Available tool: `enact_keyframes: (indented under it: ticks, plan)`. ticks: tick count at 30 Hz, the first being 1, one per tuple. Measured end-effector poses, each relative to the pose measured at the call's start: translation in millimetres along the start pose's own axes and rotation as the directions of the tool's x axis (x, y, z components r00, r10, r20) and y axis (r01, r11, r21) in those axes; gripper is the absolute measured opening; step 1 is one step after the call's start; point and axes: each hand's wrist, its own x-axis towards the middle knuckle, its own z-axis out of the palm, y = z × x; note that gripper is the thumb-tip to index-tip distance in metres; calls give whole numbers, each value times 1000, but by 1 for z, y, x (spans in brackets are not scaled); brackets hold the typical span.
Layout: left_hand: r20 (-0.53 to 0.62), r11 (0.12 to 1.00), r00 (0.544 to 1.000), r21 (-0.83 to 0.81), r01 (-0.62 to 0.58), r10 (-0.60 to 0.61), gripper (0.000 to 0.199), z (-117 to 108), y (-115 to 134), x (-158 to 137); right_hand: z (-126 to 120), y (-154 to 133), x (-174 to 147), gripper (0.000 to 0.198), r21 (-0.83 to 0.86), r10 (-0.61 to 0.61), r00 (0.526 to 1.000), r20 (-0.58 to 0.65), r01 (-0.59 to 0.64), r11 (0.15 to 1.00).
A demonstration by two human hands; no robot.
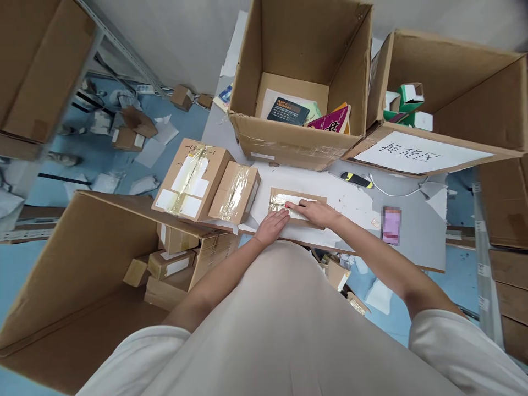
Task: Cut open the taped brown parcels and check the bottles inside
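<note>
A flat brown cardboard box with clear tape and a white strip along its top lies on the table in front of me. My left hand rests on its near left side, fingers stretched out and together. Over the middle of the same box is my right hand, its index finger pointing left and its other fingers curled. A small red spot shows by that fingertip and a dark bit near the thumb; what the hand holds, if anything, I cannot make out. The fingertips of both hands nearly meet.
Two taped boxes, a larger one and a smaller one, stand left. Behind are open cartons with books and green boxes. A black-yellow cutter and a blurred phone-like item lie right. A big carton stands lower left.
</note>
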Motion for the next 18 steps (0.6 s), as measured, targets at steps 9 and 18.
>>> enact_keyframes:
  ticks: [9, 18]
  plan:
    - [-4, 1000, 1000, 24, 18, -18, 38, 3, -3, -1, -5, -14, 1, 65, -65, 71, 997, 7, -71, 995]
    - [51, 1000, 999, 13, 15, -15, 40, 4, -8, -4, 5, -10, -6, 65, -73, 88, 996, -1, -88, 993]
